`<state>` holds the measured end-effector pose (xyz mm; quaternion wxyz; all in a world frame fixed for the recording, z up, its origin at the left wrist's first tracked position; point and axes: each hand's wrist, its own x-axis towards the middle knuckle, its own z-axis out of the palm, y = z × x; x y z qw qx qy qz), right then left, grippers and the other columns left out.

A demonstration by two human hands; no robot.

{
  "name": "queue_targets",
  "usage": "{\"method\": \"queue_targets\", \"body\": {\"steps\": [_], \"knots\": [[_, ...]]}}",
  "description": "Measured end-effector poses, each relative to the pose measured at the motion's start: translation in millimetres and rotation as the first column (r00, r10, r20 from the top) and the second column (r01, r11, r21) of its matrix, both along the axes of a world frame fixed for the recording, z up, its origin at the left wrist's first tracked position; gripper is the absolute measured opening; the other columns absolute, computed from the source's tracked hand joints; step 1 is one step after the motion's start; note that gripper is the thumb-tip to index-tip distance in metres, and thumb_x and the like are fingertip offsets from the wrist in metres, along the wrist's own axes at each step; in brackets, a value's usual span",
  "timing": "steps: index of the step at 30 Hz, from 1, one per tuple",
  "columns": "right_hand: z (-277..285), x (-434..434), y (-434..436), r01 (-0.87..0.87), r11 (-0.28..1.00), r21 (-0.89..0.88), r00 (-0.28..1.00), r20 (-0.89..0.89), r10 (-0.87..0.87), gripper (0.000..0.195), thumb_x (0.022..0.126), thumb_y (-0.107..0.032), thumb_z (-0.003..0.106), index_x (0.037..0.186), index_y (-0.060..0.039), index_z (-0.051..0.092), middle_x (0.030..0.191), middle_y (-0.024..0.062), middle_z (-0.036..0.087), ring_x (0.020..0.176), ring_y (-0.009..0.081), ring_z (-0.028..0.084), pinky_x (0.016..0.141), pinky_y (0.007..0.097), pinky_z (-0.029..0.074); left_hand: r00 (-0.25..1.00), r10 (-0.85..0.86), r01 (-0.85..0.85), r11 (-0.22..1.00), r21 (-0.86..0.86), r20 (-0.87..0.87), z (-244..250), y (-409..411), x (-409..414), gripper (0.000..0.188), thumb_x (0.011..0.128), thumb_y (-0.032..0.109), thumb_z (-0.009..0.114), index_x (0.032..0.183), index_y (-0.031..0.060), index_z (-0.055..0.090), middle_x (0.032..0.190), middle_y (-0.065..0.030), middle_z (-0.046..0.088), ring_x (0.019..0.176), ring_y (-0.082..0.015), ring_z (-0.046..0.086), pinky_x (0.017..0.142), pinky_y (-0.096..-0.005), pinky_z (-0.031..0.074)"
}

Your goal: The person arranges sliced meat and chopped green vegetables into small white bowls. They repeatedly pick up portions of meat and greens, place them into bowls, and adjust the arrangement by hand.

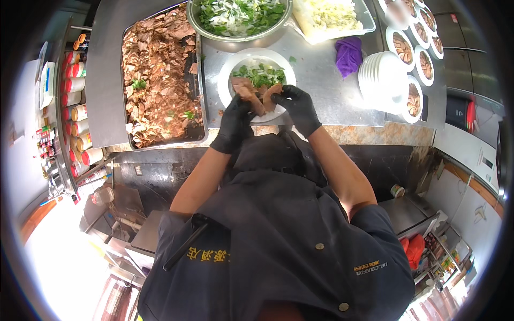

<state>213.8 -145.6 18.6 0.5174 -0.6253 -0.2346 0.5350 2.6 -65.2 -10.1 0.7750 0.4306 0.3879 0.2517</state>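
Observation:
Both of my hands wear black gloves and meet over the near side of a white plate [225, 76]. Sliced meat [247, 90] is held in my left hand [237, 120]. My right hand [299, 106] pinches another meat slice [272, 96] between thumb and fingers. Chopped green herbs with pale white shreds [263, 74] lie in the plate, partly covered by the meat. To the left, a dark rectangular tray [199, 80] carries a large heap of sliced cooked meat [160, 80].
Beyond the plate stand a metal bowl [241, 39] of greens and a clear tub [367, 24] of pale shredded vegetable. Rightward are a purple cloth [347, 56], stacked white dishes [381, 80] and several filled bowls [423, 66]. Seasoning jars [76, 84] line a left shelf.

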Motion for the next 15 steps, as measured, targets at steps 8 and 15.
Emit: {"method": "queue_targets", "body": {"steps": [8, 15], "knots": [[-33, 14, 17, -0.251, 0.968, 0.015, 0.713, 0.679, 0.174, 0.033, 0.085, -0.02, 0.086, 0.11, -0.0024, 0.073, 0.096, 0.0201, 0.077, 0.088, 0.0384, 0.076, 0.078, 0.0442, 0.06, 0.995, 0.077, -0.094, 0.947, -0.308, -0.066, -16, 3, -25, 0.042, 0.104, 0.007, 0.058, 0.145, 0.0004, 0.056, 0.13, -0.0108, 0.068, 0.118, -0.0241, 0.069, 0.103, -0.0379, 0.058], [-43, 14, 26, -0.323, 0.947, 0.006, 0.617, 0.759, 0.206, 0.032, 0.087, -0.018, 0.085, 0.109, -0.0013, 0.069, 0.094, 0.0215, 0.076, 0.088, 0.0407, 0.075, 0.077, 0.0456, 0.059, 0.994, 0.092, -0.106, 0.925, -0.364, -0.056, -29, -1, -21, 0.036, 0.107, 0.006, 0.056, 0.143, 0.0022, 0.059, 0.131, -0.0103, 0.069, 0.12, -0.0231, 0.069, 0.103, -0.037, 0.058]]}}
